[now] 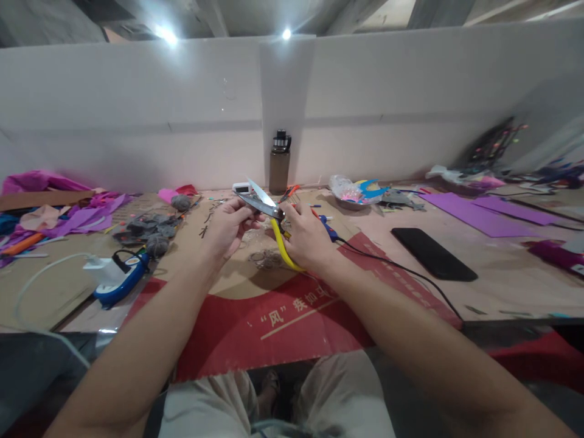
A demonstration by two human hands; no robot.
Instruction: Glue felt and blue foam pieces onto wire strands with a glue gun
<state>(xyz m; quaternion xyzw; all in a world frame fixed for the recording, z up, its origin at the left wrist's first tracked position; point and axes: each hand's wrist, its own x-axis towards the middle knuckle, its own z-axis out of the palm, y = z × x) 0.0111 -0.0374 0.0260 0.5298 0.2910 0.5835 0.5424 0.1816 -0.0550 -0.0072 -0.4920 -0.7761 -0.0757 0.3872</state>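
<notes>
My right hand (306,237) is closed round the yellow handles of a pair of scissors (269,210), whose steel blades are parted and point up and to the left. My left hand (227,228) is pinched at the blades, gripping something small that I cannot make out. Both hands hover above a sheet of brown and red cardboard (274,316) that covers the table in front of me. A small coil of thin wire (266,260) lies on the cardboard just below the hands.
A black phone (433,253) lies to the right, with a black cable (396,267) running past it. A blue glue gun (121,281) and white plug sit left. Behind are a dark bottle (280,162), purple sheets (474,214), grey pompoms (152,231) and pink paper scraps (68,219).
</notes>
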